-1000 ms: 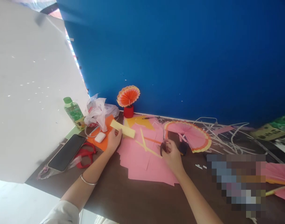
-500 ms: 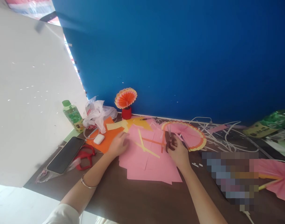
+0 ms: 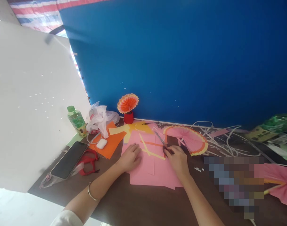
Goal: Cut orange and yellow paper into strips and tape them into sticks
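A person sits at a dark brown table [image 3: 138,204] facing a tall blue board [image 3: 181,62], with a white board [image 3: 28,103] leaning at the left. The left hand [image 3: 130,157] lies palm down with the fingers spread loosely, pressing on the left edge of a stack of pink paper sheets [image 3: 152,171] that sits in the middle of the table, near the person. The right hand [image 3: 177,158] is curled around the dark handles of a pair of scissors [image 3: 162,142]; the blades point up and to the left, over the far part of the pink sheets, and whether they are parted is too small to tell. Thin yellow and orange paper strips [image 3: 149,147] lie across the pink sheets between the two hands. Just right of the scissors lies a pink pleated paper fan with an orange and yellow rim [image 3: 189,139]. At the far edge stands a small orange paper fan in a red cup [image 3: 128,108]. To the left are orange paper [image 3: 110,142], a white earbud case [image 3: 101,143], a crumpled plastic bag [image 3: 99,117], a green-capped bottle [image 3: 76,121], a dark phone [image 3: 69,159] and red scissors [image 3: 88,161]. White cords [image 3: 223,138] tangle at the far right.
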Demonstrator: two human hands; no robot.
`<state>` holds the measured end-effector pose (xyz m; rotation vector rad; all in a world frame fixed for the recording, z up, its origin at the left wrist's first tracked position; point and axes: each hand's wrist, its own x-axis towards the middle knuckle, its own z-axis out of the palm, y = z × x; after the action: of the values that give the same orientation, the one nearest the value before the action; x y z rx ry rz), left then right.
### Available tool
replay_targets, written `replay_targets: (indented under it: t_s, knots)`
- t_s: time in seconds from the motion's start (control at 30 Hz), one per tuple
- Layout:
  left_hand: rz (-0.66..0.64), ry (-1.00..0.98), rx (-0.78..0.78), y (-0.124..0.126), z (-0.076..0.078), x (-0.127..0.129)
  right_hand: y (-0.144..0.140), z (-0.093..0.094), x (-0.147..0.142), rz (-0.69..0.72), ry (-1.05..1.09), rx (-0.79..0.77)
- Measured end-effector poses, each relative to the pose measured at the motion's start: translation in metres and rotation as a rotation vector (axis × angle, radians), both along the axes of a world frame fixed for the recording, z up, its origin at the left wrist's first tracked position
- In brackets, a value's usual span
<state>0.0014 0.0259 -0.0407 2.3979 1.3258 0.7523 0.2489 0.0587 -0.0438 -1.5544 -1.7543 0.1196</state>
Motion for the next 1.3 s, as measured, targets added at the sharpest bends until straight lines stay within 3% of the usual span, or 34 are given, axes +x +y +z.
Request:
replay_targets:
  t_s: [0.13, 0.3, 0.4, 0.47, 0.7, 0.87, 1.07, 1.17, 1.3]
  knots:
    - [0.171, -0.024, 0.076, 0.009, 0.0, -0.008, 0.001, -0.007, -0.008, 0.028, 0.032, 0.008]
    - [0.549, 0.168, 0.222, 0.024, 0.008, -0.035, -0.002, -0.005, -0.01, 0.019, -0.078, 0.002]
    - [0.633, 0.179, 0.197, 0.029, 0.006, -0.045, -0.003, -0.003, -0.009, 0.012, -0.013, -0.003]
    - [0.583, 0.119, 0.162, 0.03, 0.001, -0.044, -0.003, -0.003, -0.009, 0.031, 0.069, -0.017]
    - [0.136, -0.084, 0.092, 0.026, -0.005, -0.032, -0.007, 0.002, -0.007, 0.105, 0.159, 0.02]
    - [0.054, -0.062, 0.027, 0.022, -0.003, -0.032, -0.002, 0.01, 0.01, -0.154, 0.03, 0.234]
    - [0.045, -0.102, 0.033, 0.023, -0.005, -0.03, 0.006, -0.001, 0.019, -0.306, -0.093, 0.147]
    - [0.257, -0.043, 0.127, 0.026, 0.0, -0.036, 0.004, -0.004, 0.013, -0.284, -0.091, 0.147]
    - [0.743, 0.175, 0.236, 0.032, 0.014, -0.056, 0.003, -0.003, 0.007, -0.202, -0.081, 0.211]
